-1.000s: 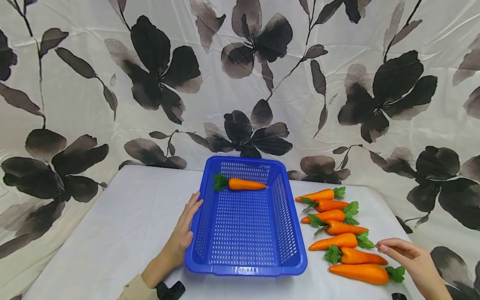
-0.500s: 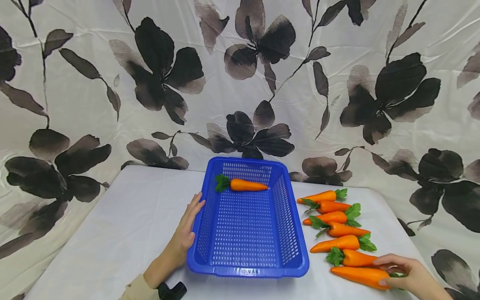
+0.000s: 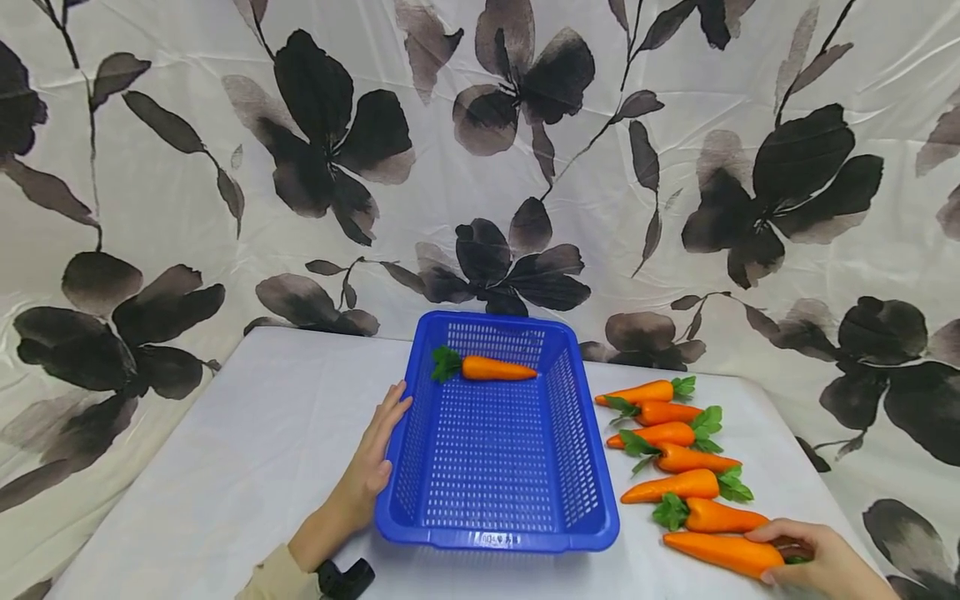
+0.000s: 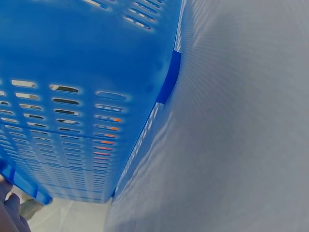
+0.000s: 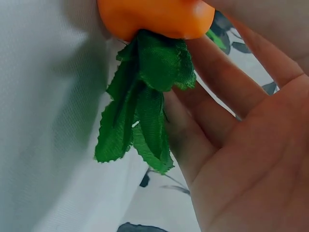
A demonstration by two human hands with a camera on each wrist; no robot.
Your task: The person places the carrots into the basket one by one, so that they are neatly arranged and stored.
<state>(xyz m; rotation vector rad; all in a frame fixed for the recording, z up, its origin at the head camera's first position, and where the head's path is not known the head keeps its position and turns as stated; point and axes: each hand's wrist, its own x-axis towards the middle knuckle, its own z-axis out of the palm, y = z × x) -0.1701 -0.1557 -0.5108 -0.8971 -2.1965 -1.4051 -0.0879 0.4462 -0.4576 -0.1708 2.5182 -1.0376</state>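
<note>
My right hand [image 3: 817, 558] grips the leafy end of the nearest carrot [image 3: 720, 552], thumb on the near side and fingers on the far side. In the right wrist view the carrot's orange top [image 5: 159, 17] and green cloth-like leaves [image 5: 149, 96] show beside the palm. My left hand [image 3: 369, 458] rests against the left side of a blue perforated basket [image 3: 495, 540], its fingers fairly straight along the rim. One carrot [image 3: 497, 368] lies crosswise inside the basket at the far end. Seen close in the left wrist view is the basket's outer wall [image 4: 72, 53].
Several more carrots lie in a column right of the basket, among them a close neighbour [image 3: 723, 517] of the held one and a farthest one [image 3: 637, 392]. A white cloth [image 3: 277, 433] covers the table. Behind hangs a floral curtain [image 3: 420, 183].
My right hand has come down and left onto the nearest carrot and taken hold of its leafy end. The left hand keeps its place on the basket. The head view shifted slightly.
</note>
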